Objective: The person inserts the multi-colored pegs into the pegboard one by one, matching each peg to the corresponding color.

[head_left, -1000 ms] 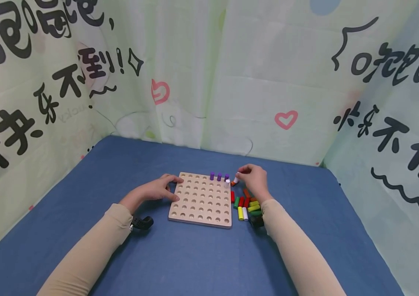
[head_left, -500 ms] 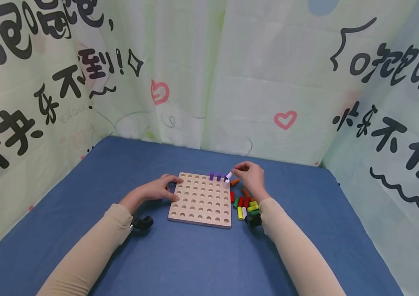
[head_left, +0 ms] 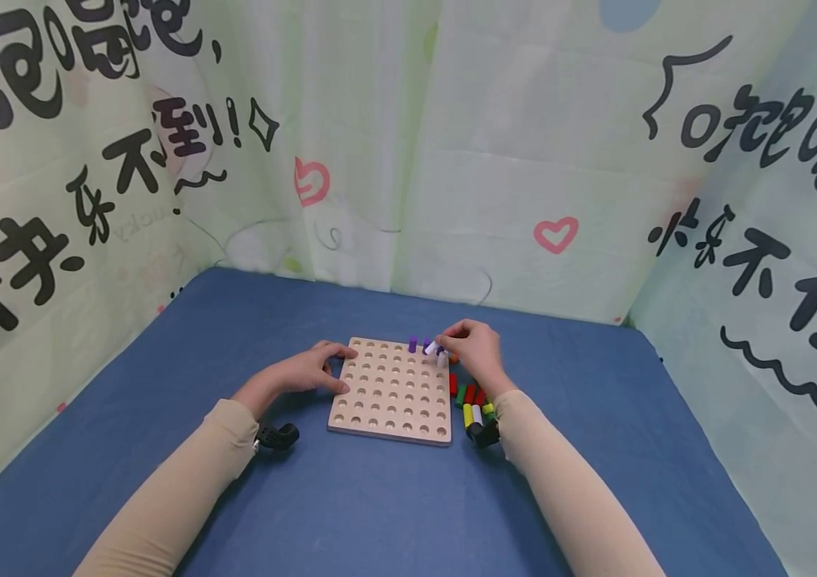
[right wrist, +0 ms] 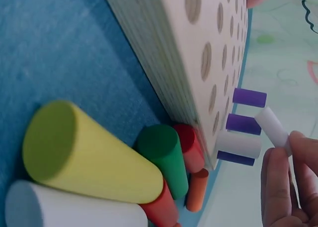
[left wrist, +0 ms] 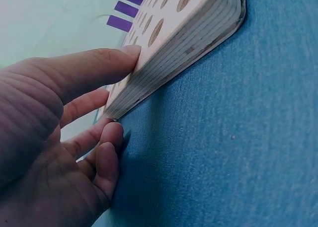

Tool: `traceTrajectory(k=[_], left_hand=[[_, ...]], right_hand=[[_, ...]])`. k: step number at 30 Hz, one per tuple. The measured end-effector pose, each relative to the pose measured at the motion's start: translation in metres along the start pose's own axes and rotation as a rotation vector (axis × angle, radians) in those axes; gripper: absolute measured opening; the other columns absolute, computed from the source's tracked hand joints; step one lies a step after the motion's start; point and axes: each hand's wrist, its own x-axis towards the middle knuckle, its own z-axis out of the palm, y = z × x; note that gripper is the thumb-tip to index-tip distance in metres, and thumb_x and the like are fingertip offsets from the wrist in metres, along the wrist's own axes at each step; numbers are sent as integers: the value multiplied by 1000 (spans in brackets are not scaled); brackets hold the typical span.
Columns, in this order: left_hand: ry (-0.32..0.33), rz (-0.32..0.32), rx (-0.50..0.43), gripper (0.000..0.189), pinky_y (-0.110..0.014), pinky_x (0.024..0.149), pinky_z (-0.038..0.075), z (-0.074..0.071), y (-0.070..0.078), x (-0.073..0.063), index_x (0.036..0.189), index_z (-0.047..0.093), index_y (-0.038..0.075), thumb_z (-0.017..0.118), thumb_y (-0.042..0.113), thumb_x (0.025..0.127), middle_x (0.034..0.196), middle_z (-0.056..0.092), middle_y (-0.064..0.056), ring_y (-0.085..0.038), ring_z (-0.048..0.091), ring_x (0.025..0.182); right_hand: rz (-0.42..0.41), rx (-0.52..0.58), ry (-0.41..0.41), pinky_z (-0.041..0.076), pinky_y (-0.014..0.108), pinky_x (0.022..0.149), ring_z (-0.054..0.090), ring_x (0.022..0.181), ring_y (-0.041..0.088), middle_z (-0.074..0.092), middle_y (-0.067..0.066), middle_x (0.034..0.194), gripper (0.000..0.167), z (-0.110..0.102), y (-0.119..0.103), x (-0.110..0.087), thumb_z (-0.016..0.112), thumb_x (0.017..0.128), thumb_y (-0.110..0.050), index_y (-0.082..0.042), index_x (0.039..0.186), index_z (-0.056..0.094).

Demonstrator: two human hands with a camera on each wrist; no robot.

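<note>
A wooden peg board with rows of round holes lies on the blue table. Purple pegs stand along its far edge, and a white peg is upright in front of the rightmost one. My right hand pinches another white peg between thumb and fingertips, tilted above the board near its far right corner. At the board's left edge, my left hand rests with its thumb on the top near the edge and its forefinger by the far left corner; its other fingers are loosely bent in the left wrist view.
Loose pegs lie right of the board: yellow, white, green, red and orange. My right forearm and wrist camera cover part of this pile. A printed curtain stands behind the table.
My right hand has moved left with the white peg, from beside the board to over its far right part, and the peg tilts more. The left hand stays in place.
</note>
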Motion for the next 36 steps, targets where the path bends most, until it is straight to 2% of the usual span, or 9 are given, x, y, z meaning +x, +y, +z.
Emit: traceTrajectory(k=[6,14,24,36], left_hand=[[-1,1,-8,68,-36,78,41,0,1,-2,152,49,11,78,23,93,146,38,-18,-23,48,90],[1,1,-18,69,-37,79,41,-1,1,-2,153,48,11,79,23,93,146,39,-17,-23,48,92],[1,-3,-21,68,-36,78,41,0,-1,0,152,49,11,79,23,92,143,40,-16,-23,48,90],[2,-11,-16,68,-36,78,41,0,-1,1,152,49,12,79,23,93,144,40,-16,-23,48,91]], right_hand=[[3,-28,-21,51,30,71,63,89,23,71,9,99,14,5,0,0,78,94,-23,-9,97,75],[-57,-94,-27,48,32,68,59,85,24,72,7,93,12,9,-1,-2,78,94,-23,-11,92,76],[-98,-109,-35,47,33,68,58,85,24,71,5,92,11,15,3,-1,80,93,-23,-14,89,76],[-87,-165,-65,50,34,70,60,85,23,72,3,92,10,18,-2,-5,81,92,-22,-14,89,76]])
